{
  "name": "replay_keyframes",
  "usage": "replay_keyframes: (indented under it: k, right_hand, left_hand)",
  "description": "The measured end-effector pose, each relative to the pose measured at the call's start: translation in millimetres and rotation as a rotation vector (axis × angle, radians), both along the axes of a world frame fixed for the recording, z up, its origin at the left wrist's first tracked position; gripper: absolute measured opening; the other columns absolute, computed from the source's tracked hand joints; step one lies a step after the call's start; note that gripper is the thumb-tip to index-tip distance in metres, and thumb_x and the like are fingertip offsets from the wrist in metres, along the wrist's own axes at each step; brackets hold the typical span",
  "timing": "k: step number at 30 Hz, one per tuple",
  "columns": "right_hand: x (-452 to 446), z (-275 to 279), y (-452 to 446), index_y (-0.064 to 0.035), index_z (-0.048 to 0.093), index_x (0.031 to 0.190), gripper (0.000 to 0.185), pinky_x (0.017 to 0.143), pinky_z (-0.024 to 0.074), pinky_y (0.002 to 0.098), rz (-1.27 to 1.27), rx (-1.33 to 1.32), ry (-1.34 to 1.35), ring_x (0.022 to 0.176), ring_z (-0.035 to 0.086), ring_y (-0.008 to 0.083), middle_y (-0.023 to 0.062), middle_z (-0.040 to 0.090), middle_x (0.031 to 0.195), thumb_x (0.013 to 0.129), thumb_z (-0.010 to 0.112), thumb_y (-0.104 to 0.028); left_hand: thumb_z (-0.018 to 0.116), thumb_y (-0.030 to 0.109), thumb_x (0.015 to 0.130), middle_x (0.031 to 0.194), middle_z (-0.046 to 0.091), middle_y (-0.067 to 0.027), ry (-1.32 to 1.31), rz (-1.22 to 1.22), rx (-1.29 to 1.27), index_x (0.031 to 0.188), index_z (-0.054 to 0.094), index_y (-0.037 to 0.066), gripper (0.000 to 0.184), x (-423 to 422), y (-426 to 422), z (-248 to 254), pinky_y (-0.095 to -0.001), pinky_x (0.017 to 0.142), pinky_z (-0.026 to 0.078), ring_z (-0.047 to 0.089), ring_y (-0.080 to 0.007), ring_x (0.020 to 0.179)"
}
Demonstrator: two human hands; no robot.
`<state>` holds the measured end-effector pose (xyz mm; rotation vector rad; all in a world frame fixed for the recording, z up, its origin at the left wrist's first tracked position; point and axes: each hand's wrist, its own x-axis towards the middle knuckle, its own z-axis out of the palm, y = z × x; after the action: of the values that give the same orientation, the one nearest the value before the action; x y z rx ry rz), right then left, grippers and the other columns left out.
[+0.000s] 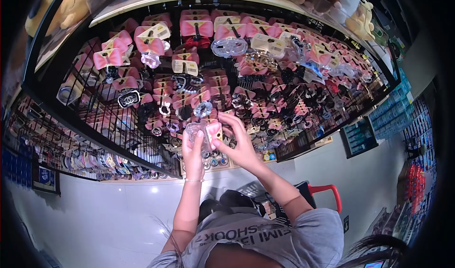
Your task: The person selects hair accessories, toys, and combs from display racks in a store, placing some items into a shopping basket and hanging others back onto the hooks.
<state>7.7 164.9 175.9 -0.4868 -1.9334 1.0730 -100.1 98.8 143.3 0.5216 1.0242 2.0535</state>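
Observation:
My left hand (193, 149) is closed round a clear, see-through hair accessory (193, 129), probably a claw clip, with the thumb across its front. A pink bow-shaped card (214, 129) is attached at its right side. My right hand (239, 142) pinches the card's right edge, thumb in front and fingers curled behind. Both hands are in front of the rack, below a hanging pale flower-shaped hair piece (203, 109). The fingers hide part of the accessory and of the card.
A black wire rack (61, 95) carries many hair accessories on pink bow cards, including a clear oval one (229, 47). Plush toys (71, 7) sit on the shelf above. A basket with a red handle (334, 192) stands by my right side on the pale floor (118, 211).

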Motion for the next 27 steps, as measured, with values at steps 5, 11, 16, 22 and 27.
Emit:
replay_keyframes:
  k: [5,11,16,22,27]
  right_hand:
    - [55,-34,-1,0.0001,0.038,0.119,0.043,0.079,0.0417,0.0228,0.005,-0.456,0.131,0.092,0.052,0.0114,0.0090,0.054,0.101,0.079,0.056,0.000]
    - [82,-40,10,0.0020,0.047,0.108,0.030,0.074,0.0450,0.0231,-0.051,-0.584,0.318,0.083,0.055,0.0110,0.0075,0.056,0.091,0.079,0.056,0.001]
    - [79,-45,16,0.0021,0.055,0.093,0.013,0.070,0.0461,0.0230,-0.050,-0.674,0.318,0.077,0.057,0.0095,0.0054,0.059,0.085,0.081,0.056,-0.002]
    - [79,-18,39,0.0019,0.054,0.093,0.016,0.071,0.0439,0.0210,-0.059,-0.581,0.425,0.077,0.054,0.0074,0.0037,0.057,0.087,0.077,0.057,0.001]
    - [86,2,62,-0.0002,0.056,0.088,0.014,0.066,0.0432,0.0184,-0.028,-0.567,0.353,0.073,0.053,0.0053,0.0023,0.058,0.084,0.076,0.062,-0.002]
  left_hand:
    - [0.054,0.010,0.083,0.098,0.053,-0.0026,0.025,-0.078,-0.063,0.107,0.046,0.004,0.025,50,5,-10,-0.0235,0.080,0.038,0.049,-0.0090,0.090]
    - [0.053,0.011,0.084,0.100,0.051,-0.0028,-0.029,-0.051,-0.016,0.108,0.045,0.005,0.026,81,15,-23,-0.0247,0.083,0.036,0.048,-0.0100,0.092]
    - [0.053,0.011,0.084,0.100,0.051,-0.0027,0.020,0.007,-0.013,0.109,0.044,0.005,0.027,88,16,-16,-0.0242,0.083,0.037,0.048,-0.0098,0.092]
    - [0.053,0.008,0.083,0.104,0.052,-0.0047,-0.090,-0.195,-0.065,0.115,0.040,0.004,0.035,88,11,-13,-0.0259,0.084,0.040,0.049,-0.0106,0.096]
    - [0.050,0.008,0.085,0.105,0.054,-0.0081,-0.205,-0.373,0.042,0.115,0.040,0.004,0.032,91,23,-8,-0.0307,0.083,0.047,0.056,-0.0166,0.094]
